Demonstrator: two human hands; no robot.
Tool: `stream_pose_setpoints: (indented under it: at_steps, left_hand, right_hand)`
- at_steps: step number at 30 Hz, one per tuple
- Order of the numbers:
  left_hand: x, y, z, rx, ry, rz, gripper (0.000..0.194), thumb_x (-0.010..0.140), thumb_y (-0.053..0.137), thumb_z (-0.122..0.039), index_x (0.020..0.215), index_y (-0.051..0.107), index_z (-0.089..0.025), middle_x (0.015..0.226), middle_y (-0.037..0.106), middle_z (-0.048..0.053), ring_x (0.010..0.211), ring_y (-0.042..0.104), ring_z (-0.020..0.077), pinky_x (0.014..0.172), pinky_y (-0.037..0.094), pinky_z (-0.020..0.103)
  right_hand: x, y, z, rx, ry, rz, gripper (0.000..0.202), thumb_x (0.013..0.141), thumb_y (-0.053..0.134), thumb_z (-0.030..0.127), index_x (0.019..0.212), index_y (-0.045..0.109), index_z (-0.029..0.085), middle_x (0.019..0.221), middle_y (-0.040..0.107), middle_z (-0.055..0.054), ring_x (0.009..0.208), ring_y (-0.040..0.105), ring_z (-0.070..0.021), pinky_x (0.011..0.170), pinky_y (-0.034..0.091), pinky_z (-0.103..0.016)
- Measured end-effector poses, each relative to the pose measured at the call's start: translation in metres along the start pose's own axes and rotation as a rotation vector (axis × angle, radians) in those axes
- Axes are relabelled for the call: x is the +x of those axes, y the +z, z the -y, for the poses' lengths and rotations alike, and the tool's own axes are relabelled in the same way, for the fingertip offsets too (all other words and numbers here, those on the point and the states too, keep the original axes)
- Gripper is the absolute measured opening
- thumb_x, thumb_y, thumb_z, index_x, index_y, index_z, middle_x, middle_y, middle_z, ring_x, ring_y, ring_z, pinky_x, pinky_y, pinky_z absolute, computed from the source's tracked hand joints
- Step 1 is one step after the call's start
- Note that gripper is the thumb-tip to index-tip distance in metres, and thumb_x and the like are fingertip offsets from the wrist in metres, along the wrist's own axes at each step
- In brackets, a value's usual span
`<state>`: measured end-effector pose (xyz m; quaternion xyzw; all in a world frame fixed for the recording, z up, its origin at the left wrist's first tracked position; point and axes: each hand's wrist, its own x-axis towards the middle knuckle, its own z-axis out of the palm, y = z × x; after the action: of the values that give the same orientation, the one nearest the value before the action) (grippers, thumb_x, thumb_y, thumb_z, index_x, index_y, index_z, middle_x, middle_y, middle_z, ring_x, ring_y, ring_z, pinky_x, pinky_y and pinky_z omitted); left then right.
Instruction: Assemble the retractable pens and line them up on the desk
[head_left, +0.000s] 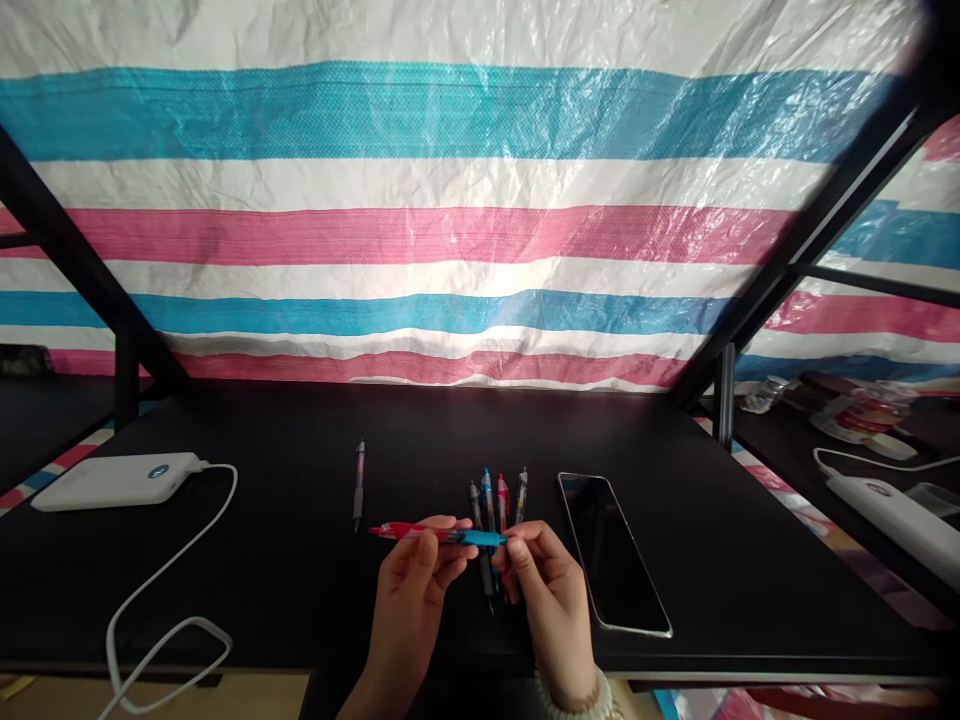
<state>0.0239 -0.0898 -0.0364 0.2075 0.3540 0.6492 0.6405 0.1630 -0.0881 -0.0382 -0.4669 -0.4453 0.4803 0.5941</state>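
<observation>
A pen (pixel 480 538) with a red clicker end and a blue grip lies level between my hands, above the black table. My left hand (pixel 414 575) is closed around its middle, thumb in front. At the blue tip end, my right hand (pixel 546 570) pinches with thumb and fingers. Behind and under the hands, a row of pens lies on the table: a dark one (pixel 475 495), a blue one (pixel 488 488), a red one (pixel 502 490) and a clear-barrelled one (pixel 522 490). My right hand partly hides them. Farther left lies a single grey-gripped pen (pixel 358 490).
A smartphone (pixel 616 555) lies right of my right hand. At the left, a white power bank (pixel 116 481) has a white cable (pixel 161 575) looping toward the front edge. Black metal bars (pixel 795 260) slant upward on both sides, and a striped sheet (pixel 450 235) hangs behind.
</observation>
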Motion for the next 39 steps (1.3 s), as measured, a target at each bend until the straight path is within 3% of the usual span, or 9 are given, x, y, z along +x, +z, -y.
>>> stream_pose_setpoints:
  at_steps: [4, 10, 16, 23, 25, 30, 39]
  left_hand:
    - [-0.0007, 0.0007, -0.0011, 0.008, -0.001, 0.012, 0.03, 0.076, 0.077, -0.038, 0.093, 0.075, -0.013, 0.101, 0.075, 0.014, 0.077, 0.073, 0.0198, 0.07, 0.058, 0.027]
    - [0.0008, 0.0017, -0.0021, -0.035, 0.011, -0.063, 0.031, 0.074, 0.079, -0.039, 0.091, 0.075, -0.014, 0.097, 0.076, 0.012, 0.077, 0.072, 0.0186, 0.07, 0.058, 0.026]
    - [0.0004, 0.0016, -0.0022, -0.024, 0.006, -0.016, 0.028, 0.076, 0.077, -0.038, 0.091, 0.075, -0.014, 0.096, 0.076, 0.011, 0.074, 0.071, 0.0163, 0.069, 0.057, 0.024]
    - [-0.0002, 0.0008, -0.001, -0.001, 0.031, 0.026, 0.028, 0.078, 0.075, -0.039, 0.09, 0.076, -0.013, 0.093, 0.075, 0.011, 0.07, 0.069, 0.0154, 0.067, 0.056, 0.025]
    - [0.0, 0.0011, -0.0011, -0.011, 0.037, 0.014, 0.027, 0.077, 0.076, -0.038, 0.089, 0.076, -0.014, 0.093, 0.075, 0.01, 0.069, 0.069, 0.0148, 0.067, 0.056, 0.024]
    - [0.0004, 0.0014, -0.0008, -0.039, 0.037, -0.003, 0.025, 0.077, 0.076, -0.037, 0.088, 0.076, -0.015, 0.092, 0.075, 0.009, 0.069, 0.069, 0.014, 0.068, 0.056, 0.023]
    - [-0.0001, -0.0024, 0.0013, 0.006, 0.074, 0.046, 0.024, 0.079, 0.074, -0.038, 0.085, 0.077, -0.015, 0.09, 0.074, 0.009, 0.067, 0.065, 0.0135, 0.068, 0.054, 0.025]
  right_hand:
    - [-0.0018, 0.0029, 0.0063, -0.048, -0.004, 0.073, 0.043, 0.095, 0.051, 0.05, 0.069, 0.054, 0.017, 0.061, 0.056, -0.001, 0.051, 0.04, -0.0095, 0.047, 0.032, -0.021]
    - [-0.0033, 0.002, 0.0081, -0.034, -0.013, 0.097, 0.028, 0.091, 0.062, 0.045, 0.104, 0.057, 0.021, 0.069, 0.061, -0.001, 0.059, 0.05, -0.0138, 0.052, 0.037, -0.022]
    - [-0.0042, 0.0002, 0.0053, -0.094, -0.033, 0.049, 0.022, 0.088, 0.065, 0.041, 0.089, 0.06, 0.02, 0.068, 0.053, 0.002, 0.061, 0.046, -0.0136, 0.056, 0.038, -0.023]
    - [-0.005, 0.0007, 0.0033, -0.114, -0.05, 0.086, 0.042, 0.096, 0.051, 0.045, 0.063, 0.048, 0.018, 0.061, 0.044, 0.002, 0.058, 0.038, -0.012, 0.053, 0.033, -0.024]
    - [-0.0051, 0.0005, 0.0036, -0.107, -0.065, 0.09, 0.043, 0.097, 0.049, 0.046, 0.065, 0.05, 0.018, 0.061, 0.045, 0.001, 0.058, 0.039, -0.0123, 0.053, 0.033, -0.024]
    - [-0.0048, 0.0015, 0.0064, -0.117, -0.064, 0.112, 0.023, 0.091, 0.062, 0.043, 0.094, 0.058, 0.02, 0.07, 0.053, 0.001, 0.062, 0.047, -0.0138, 0.057, 0.039, -0.023]
    - [-0.0059, -0.0006, 0.0003, -0.246, -0.12, 0.158, 0.032, 0.097, 0.05, 0.042, 0.075, 0.051, 0.019, 0.066, 0.04, 0.003, 0.06, 0.034, -0.0119, 0.054, 0.03, -0.023]
